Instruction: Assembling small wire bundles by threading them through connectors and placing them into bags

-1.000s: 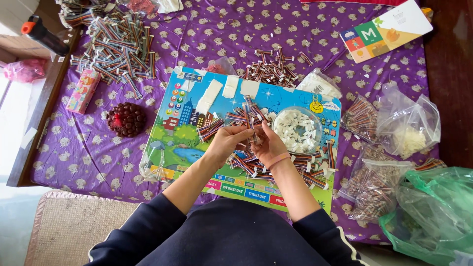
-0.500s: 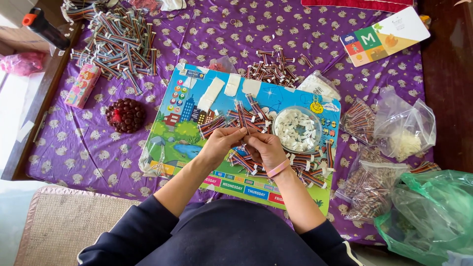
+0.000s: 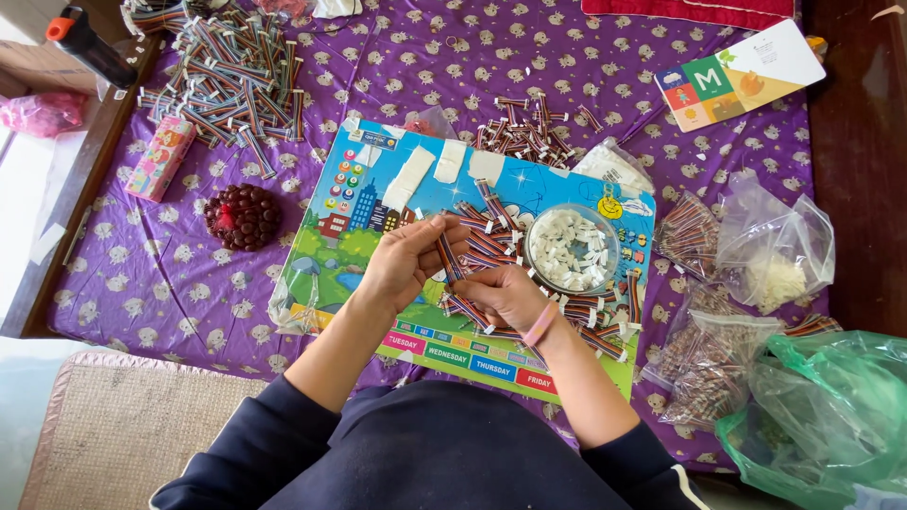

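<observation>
Head view: 2 hands, left hand point(image 3: 402, 264) and right hand point(image 3: 507, 295), grip 1 ribbon cable point(image 3: 449, 257).

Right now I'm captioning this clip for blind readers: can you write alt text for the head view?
A person's left hand and right hand hold a short multicoloured ribbon cable over a colourful picture board on a purple patterned cloth. More cable pieces lie piled about, beside a round clear container of white bits and plastic bags.

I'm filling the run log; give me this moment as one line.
left hand: holds striped cable piece | right hand: on same piece | round dish of white bits: beside hands
</observation>
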